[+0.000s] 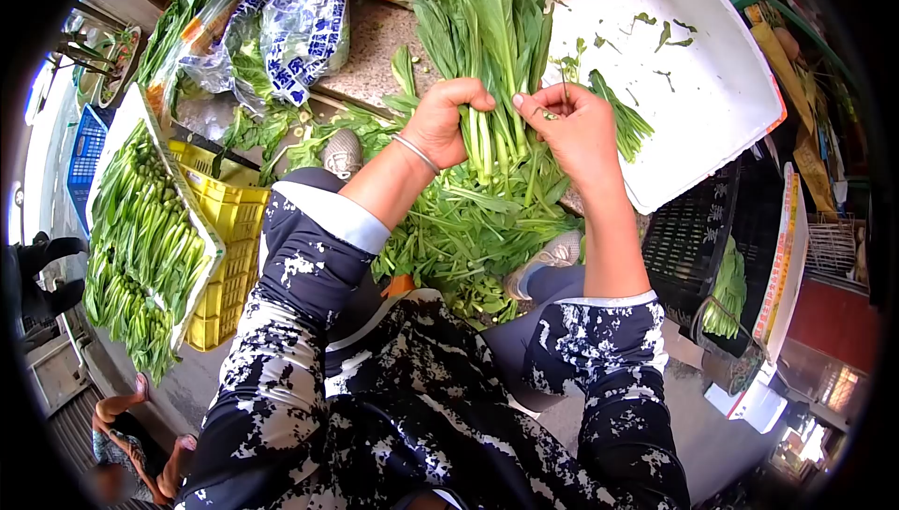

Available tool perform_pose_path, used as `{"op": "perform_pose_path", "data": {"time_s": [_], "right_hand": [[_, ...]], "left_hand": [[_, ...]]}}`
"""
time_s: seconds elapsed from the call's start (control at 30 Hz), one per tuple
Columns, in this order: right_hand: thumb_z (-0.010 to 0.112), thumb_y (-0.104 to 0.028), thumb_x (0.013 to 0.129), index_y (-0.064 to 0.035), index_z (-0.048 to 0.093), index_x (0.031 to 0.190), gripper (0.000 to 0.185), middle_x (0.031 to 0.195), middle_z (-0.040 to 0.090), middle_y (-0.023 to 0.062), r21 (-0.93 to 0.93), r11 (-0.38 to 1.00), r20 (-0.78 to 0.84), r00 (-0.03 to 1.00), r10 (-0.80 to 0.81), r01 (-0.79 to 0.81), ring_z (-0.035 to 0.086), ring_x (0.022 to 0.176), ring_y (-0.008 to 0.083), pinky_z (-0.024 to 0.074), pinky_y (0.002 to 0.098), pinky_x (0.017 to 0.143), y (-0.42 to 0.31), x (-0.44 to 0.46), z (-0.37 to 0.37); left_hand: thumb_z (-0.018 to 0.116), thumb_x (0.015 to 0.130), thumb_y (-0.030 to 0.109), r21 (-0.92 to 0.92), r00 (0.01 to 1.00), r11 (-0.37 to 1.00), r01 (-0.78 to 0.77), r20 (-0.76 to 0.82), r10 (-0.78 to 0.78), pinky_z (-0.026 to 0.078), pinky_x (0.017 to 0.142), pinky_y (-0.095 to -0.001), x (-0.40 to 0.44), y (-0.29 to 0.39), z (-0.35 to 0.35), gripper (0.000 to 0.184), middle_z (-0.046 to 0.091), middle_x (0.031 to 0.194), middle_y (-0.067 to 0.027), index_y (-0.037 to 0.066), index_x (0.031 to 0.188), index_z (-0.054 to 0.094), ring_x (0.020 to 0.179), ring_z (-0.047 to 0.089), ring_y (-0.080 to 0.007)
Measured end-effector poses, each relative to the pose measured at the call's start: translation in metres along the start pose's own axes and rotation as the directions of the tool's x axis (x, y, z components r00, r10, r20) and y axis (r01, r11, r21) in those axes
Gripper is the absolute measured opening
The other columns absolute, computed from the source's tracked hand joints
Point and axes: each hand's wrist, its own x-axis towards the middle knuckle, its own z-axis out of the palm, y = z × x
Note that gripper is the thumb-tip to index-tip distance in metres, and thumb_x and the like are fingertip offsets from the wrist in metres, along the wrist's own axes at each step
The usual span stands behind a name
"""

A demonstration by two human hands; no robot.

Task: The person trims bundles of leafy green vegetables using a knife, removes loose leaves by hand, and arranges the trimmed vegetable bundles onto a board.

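My left hand (438, 124), with a bracelet at its wrist, is closed around a bunch of leafy greens (496, 37). The leaves point away from me, and the pale cut stems stick out below my fist. Beside the bunch, my right hand (581, 131) is pinched, with thin green stem bits showing at its fingers. Below both hands lies a large heap of loose greens (468, 238) between my feet. Another small bundle of greens (620, 117) rests at the edge of the white box (693, 88), just right of my right hand.
At left, a white tray full of greens (145, 248) stands by yellow crates (225, 220). Plastic bags of vegetables (304, 28) sit at the back left. A black crate (688, 229) stands at right, near more greens (726, 290). Another person's legs (140, 435) show lower left.
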Motion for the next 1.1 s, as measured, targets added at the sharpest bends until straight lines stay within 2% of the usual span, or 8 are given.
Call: {"op": "perform_pose_path", "data": {"time_s": [0.13, 0.2, 0.33, 0.43, 0.5, 0.63, 0.97, 1.1], "right_hand": [[0.070, -0.015, 0.069, -0.0018, 0.061, 0.073, 0.017, 0.061, 0.059, 0.0045, -0.151, 0.988, -0.068, 0.997, -0.026, 0.016, 0.053, 0.051, 0.0121, 0.0433, 0.0252, 0.050, -0.006, -0.009, 0.005], [0.069, -0.014, 0.067, -0.0024, 0.060, 0.073, 0.016, 0.062, 0.059, 0.0096, -0.484, 0.864, -0.138, 0.963, -0.233, 0.140, 0.056, 0.052, 0.0229, 0.0457, 0.0315, 0.052, -0.008, -0.013, 0.009], [0.069, -0.016, 0.066, -0.0037, 0.061, 0.074, 0.016, 0.063, 0.059, 0.0128, -0.535, 0.805, -0.091, 0.930, -0.355, 0.255, 0.056, 0.054, 0.0320, 0.0462, 0.0363, 0.053, -0.003, -0.012, 0.008], [0.071, -0.017, 0.068, -0.0017, 0.061, 0.076, 0.020, 0.063, 0.060, 0.0095, -0.506, 0.789, -0.033, 0.907, -0.420, 0.348, 0.057, 0.053, 0.0228, 0.0452, 0.0321, 0.051, 0.003, -0.007, 0.003], [0.071, -0.016, 0.070, 0.0006, 0.061, 0.076, 0.020, 0.065, 0.061, 0.0055, -0.066, 0.997, -0.095, 0.995, -0.040, 0.034, 0.056, 0.052, 0.0116, 0.0431, 0.0254, 0.048, 0.000, -0.005, 0.002], [0.068, -0.010, 0.076, 0.0027, 0.058, 0.084, 0.018, 0.065, 0.060, 0.0031, 0.182, 0.983, -0.012, 0.999, 0.035, -0.032, 0.051, 0.051, 0.0064, 0.0413, 0.0196, 0.048, -0.009, -0.009, 0.005], [0.063, -0.008, 0.080, -0.0019, 0.052, 0.084, 0.013, 0.067, 0.058, 0.0014, 0.159, 0.930, -0.143, 0.940, -0.309, 0.330, 0.052, 0.058, 0.0053, 0.0404, 0.0186, 0.050, -0.011, -0.023, 0.009], [0.066, -0.010, 0.076, -0.0019, 0.056, 0.081, 0.014, 0.070, 0.060, 0.0020, 0.140, 0.935, 0.142, 0.928, -0.345, 0.326, 0.052, 0.060, 0.0059, 0.0416, 0.0193, 0.053, -0.030, -0.036, -0.019]], "left_hand": [[0.048, 0.065, 0.001, -0.030, 0.999, 0.999, 0.016, -0.041, -0.018, 0.053, 0.068, -0.0352, -0.001, -0.004, 0.001, 0.019, 0.059, 0.076, -0.0117, -0.005, 0.081, 0.056, 0.069, 0.060, -0.0215], [0.048, 0.065, 0.001, 0.006, 0.998, 1.000, 0.026, -0.050, -0.025, 0.053, 0.068, -0.0352, 0.001, -0.006, -0.001, 0.022, 0.059, 0.076, -0.0119, -0.006, 0.084, 0.056, 0.070, 0.060, -0.0215], [0.047, 0.067, 0.002, 0.023, 0.997, 0.998, 0.062, 0.046, -0.063, 0.053, 0.073, -0.0379, -0.005, -0.001, 0.006, 0.030, 0.060, 0.083, -0.0148, -0.009, 0.094, 0.053, 0.073, 0.062, -0.0239], [0.047, 0.068, 0.002, -0.011, 0.997, 0.999, 0.037, 0.063, -0.036, 0.053, 0.072, -0.0378, -0.007, -0.001, 0.014, 0.028, 0.060, 0.085, -0.0151, -0.009, 0.092, 0.054, 0.074, 0.062, -0.0235], [0.049, 0.067, 0.002, 0.005, 0.999, 1.000, 0.014, -0.044, -0.014, 0.052, 0.070, -0.0351, 0.000, -0.004, 0.006, 0.019, 0.060, 0.082, -0.0116, -0.004, 0.083, 0.057, 0.072, 0.060, -0.0215], [0.056, 0.074, 0.005, 0.023, 0.999, 1.000, 0.006, -0.032, -0.005, 0.052, 0.069, -0.0340, 0.001, -0.005, 0.002, 0.012, 0.061, 0.082, -0.0098, -0.003, 0.083, 0.059, 0.073, 0.061, -0.0192], [0.052, 0.079, 0.004, 0.009, 0.991, 0.996, -0.085, -0.100, 0.086, 0.053, 0.072, -0.0366, 0.016, 0.002, -0.005, 0.024, 0.059, 0.090, -0.0123, -0.005, 0.102, 0.052, 0.079, 0.061, -0.0216], [0.050, 0.080, 0.007, -0.041, 0.972, 0.989, -0.143, -0.192, 0.133, 0.049, 0.083, -0.0405, 0.014, 0.014, -0.007, 0.033, 0.057, 0.101, -0.0157, -0.006, 0.111, 0.047, 0.092, 0.058, -0.0246]]}}
